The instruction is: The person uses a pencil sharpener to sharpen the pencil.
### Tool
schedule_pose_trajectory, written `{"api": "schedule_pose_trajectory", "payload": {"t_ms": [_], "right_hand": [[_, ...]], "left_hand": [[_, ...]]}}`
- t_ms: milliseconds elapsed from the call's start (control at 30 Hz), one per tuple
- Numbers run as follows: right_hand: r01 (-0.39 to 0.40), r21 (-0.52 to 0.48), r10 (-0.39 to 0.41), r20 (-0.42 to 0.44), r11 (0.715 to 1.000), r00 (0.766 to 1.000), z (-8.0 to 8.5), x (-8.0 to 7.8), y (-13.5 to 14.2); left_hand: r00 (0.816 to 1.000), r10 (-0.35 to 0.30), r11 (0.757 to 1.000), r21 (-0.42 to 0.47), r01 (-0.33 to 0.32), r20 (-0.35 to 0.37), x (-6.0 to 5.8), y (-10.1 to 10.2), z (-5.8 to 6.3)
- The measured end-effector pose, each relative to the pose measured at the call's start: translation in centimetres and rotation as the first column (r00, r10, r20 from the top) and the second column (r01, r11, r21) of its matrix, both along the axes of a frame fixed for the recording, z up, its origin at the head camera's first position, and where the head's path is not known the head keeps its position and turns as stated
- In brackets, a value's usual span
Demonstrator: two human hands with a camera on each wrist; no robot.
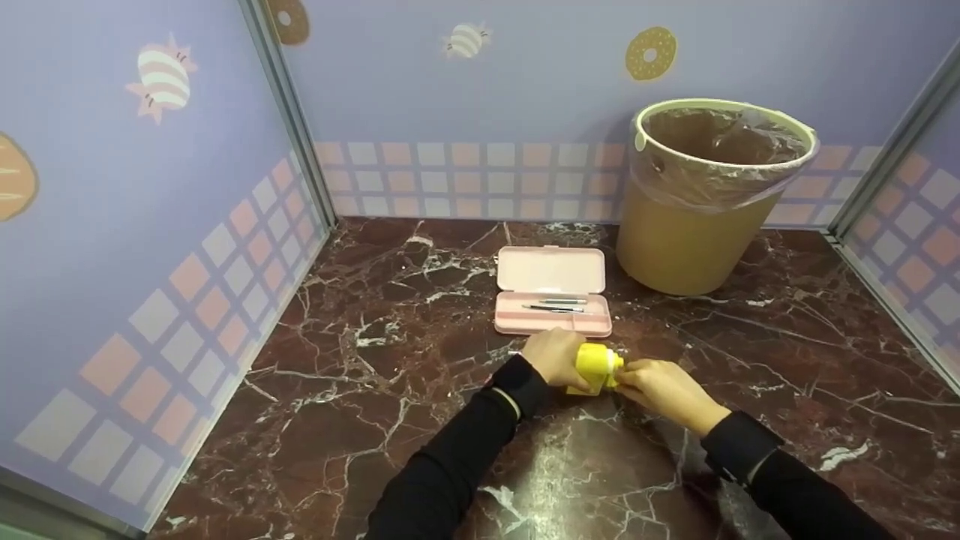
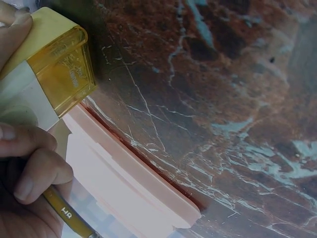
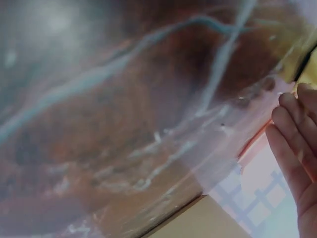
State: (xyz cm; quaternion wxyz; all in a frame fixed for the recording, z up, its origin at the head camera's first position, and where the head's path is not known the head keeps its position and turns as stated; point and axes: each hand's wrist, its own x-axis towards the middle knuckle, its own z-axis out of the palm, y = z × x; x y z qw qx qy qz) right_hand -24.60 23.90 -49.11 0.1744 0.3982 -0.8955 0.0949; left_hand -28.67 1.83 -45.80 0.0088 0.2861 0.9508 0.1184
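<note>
My left hand (image 1: pixel 553 356) grips a yellow pencil sharpener (image 1: pixel 594 361) above the table, in front of the pencil case. In the left wrist view the sharpener's clear yellow shavings drawer (image 2: pixel 64 69) shows. A pencil (image 2: pixel 68 214) marked HB sticks out from under the curled fingers of that hand; its other end is hidden. At the sharpener's right side my right hand (image 1: pixel 671 390) pinches the crank, which its fingertips mostly cover. An open pink pencil case (image 1: pixel 517 325) lies just beyond, with a few pencils (image 1: pixel 555 308) in its tray.
A tan waste bin (image 1: pixel 690 240) with a clear plastic liner stands at the back right, against the patterned back wall (image 1: pixel 480 90). A side panel (image 1: pixel 187 225) borders the dark marbled table (image 1: pixel 360 450) on the left, another on the right.
</note>
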Motion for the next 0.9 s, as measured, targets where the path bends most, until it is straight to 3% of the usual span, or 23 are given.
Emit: {"api": "schedule_pose_trajectory", "payload": {"t_ms": [433,900], "right_hand": [[-0.04,0.052,0.038,0.03,0.998,0.999,1.3,1.2,-0.1],[-0.042,0.054,0.042,-0.013,0.998,0.999,2.1,2.3,0.1]], "left_hand": [[1.0,-0.004,1.0,0.008,0.004,0.012,-0.1,0.0,-0.1],[1.0,0.003,1.0,-0.016,-0.003,0.002,0.0,0.2,-0.1]]}}
